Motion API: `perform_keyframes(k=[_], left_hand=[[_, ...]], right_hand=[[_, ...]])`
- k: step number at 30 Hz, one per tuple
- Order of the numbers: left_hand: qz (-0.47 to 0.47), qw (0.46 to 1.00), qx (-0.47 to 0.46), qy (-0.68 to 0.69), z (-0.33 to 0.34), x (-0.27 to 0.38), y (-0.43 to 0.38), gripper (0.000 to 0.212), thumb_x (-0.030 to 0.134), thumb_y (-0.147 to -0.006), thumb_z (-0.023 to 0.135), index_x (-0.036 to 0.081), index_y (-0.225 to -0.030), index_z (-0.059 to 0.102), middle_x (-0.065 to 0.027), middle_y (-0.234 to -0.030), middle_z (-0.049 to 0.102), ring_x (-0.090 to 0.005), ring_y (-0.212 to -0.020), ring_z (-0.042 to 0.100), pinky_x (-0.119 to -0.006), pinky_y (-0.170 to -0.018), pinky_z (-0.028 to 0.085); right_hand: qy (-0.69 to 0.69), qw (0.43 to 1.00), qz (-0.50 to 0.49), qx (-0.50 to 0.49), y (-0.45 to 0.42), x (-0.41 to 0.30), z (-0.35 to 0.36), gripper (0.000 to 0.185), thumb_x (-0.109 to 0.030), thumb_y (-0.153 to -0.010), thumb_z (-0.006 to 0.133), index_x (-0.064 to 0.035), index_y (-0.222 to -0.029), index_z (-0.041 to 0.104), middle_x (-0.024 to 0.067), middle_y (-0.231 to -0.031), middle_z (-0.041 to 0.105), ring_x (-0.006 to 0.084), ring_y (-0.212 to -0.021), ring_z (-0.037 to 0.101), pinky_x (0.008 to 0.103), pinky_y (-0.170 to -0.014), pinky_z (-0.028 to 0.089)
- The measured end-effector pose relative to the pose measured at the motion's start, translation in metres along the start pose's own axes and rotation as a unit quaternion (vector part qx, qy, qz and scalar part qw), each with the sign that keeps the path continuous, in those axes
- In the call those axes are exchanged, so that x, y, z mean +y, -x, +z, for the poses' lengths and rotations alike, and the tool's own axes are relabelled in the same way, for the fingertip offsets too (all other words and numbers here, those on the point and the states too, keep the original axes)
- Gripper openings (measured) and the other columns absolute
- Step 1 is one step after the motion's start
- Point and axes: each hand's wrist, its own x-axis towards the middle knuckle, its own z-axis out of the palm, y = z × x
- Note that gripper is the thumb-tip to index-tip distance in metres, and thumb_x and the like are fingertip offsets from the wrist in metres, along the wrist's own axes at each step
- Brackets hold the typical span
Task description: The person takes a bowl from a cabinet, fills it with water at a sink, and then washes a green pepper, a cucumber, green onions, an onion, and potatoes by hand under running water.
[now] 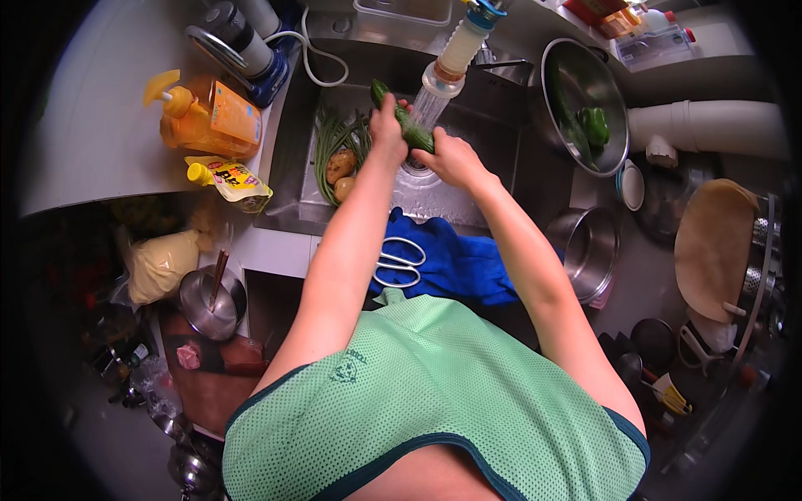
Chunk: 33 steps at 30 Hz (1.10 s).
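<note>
Both hands hold a green cucumber (411, 129) over the stainless steel sink (451, 203), under water running from a faucet filter (452, 62). My left hand (388, 128) wraps the cucumber's upper middle, leaving its far end sticking out beyond the fingers. At the near end, my right hand (454, 156) grips it with thumb and fingers. Left of the hands, green long beans (324, 141) lie in the sink around two potatoes (341, 165). The sink drain (415, 166) shows partly below the cucumber.
A steel bowl (617, 69) with a green pepper (594, 127) stands tilted at the right. Scissors (401, 258) lie on a blue cloth (463, 250) at the sink's front. An orange pump bottle (203, 125) and a yellow-capped pouch (235, 185) flank the left rim. A steel pot (586, 253) sits right.
</note>
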Motion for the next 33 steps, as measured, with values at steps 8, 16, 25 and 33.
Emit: perform_keyframes(k=[8,16,25,33], left_hand=[[0.009,0.998,0.019,-0.059,0.002,0.017,0.004,0.037,0.043,-0.083,0.05,0.007,-0.081,0.043,-0.0044,-0.068,0.048,-0.0146,-0.055,0.049,-0.03,-0.05,0.043],[-0.132,0.982,-0.133,-0.037,-0.009,-0.005,0.02,0.057,0.06,-0.078,0.044,0.004,-0.083,0.052,-0.0085,-0.074,0.055,-0.0196,-0.07,0.055,-0.034,-0.061,0.047],[-0.056,0.975,0.058,-0.209,-0.012,0.007,0.012,0.056,0.052,-0.085,0.04,-0.002,-0.094,0.053,-0.0117,-0.088,0.055,-0.0178,-0.079,0.053,-0.03,-0.066,0.043],[0.16,0.922,-0.009,-0.352,-0.017,-0.03,0.036,0.052,0.038,-0.084,0.046,-0.005,-0.112,0.039,-0.0171,-0.094,0.054,-0.0239,-0.079,0.056,-0.034,-0.063,0.046]], right_hand=[[-0.005,0.989,-0.08,0.121,0.011,-0.013,0.027,0.037,-0.026,-0.072,0.06,-0.0026,-0.095,0.042,0.0222,-0.078,0.058,0.0398,-0.074,0.056,0.0474,-0.065,0.045],[-0.466,0.87,0.1,-0.126,-0.017,-0.008,0.001,0.047,-0.042,-0.086,0.04,-0.0002,-0.075,0.057,0.0062,-0.061,0.055,0.0117,-0.043,0.048,0.0235,-0.039,0.039],[-0.523,0.852,0.02,-0.026,-0.031,-0.01,0.034,0.032,-0.03,-0.086,0.041,-0.0016,-0.084,0.056,0.0065,-0.063,0.053,0.0144,-0.048,0.048,0.0262,-0.043,0.039],[-0.489,0.846,0.205,-0.06,-0.026,-0.007,0.031,0.05,-0.044,-0.082,0.033,0.001,-0.08,0.055,0.0095,-0.055,0.049,0.0175,-0.042,0.045,0.0299,-0.038,0.034]])
